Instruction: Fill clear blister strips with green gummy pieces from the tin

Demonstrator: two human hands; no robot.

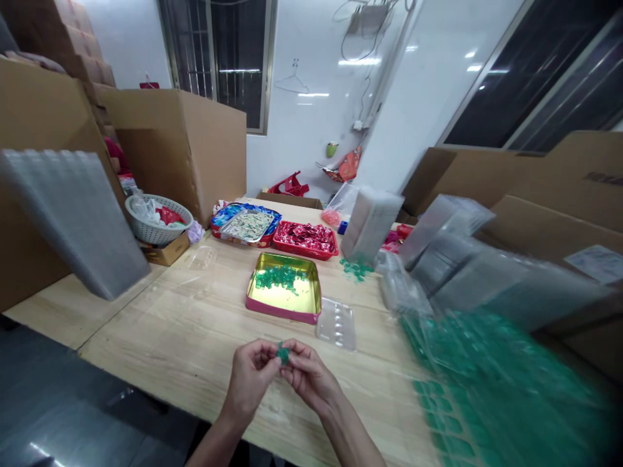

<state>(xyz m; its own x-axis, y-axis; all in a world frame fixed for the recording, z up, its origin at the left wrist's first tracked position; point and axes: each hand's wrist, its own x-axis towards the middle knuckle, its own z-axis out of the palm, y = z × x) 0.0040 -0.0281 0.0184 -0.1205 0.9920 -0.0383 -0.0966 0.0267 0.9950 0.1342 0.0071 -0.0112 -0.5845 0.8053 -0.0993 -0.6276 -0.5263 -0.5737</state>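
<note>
Both hands low in view, over the near part of the surface [175, 344], drawn together fingertip to fingertip. Left hand [249, 376] pinches a small green piece [283, 354] between thumb and fingers; right hand [311, 379] closes on the same piece from the other side, its fingers curled. Fine shape of the piece too small to tell. Just beyond the hands: a tin [282, 314], pink outside and gold inside, with a loose heap of green bits [278, 277] toward its far side. Beside the tin, to the right, a clear tray [337, 324] with a row of small bumps, flat on the surface. Behind the tin, a red basket [304, 251] full of shiny red packets [306, 235]; next to it, leftward, a blue-and-red tray [221, 227] carrying a metal tray of pale, speckled packets [250, 224]. Right of the red basket, an upright stack [367, 224] of clear plastic, more green bits scattered at its foot. Far right, green sheets [516, 376] piled and blurred, clear packs behind them. Left side: a tall, leaning clear stack [80, 220], then a pale basket [158, 235] holding white and red plastic. Cardboard boxes [214, 149] stand behind; beyond, a white wall with a hanger [292, 84] and a dark window [238, 65].
</note>
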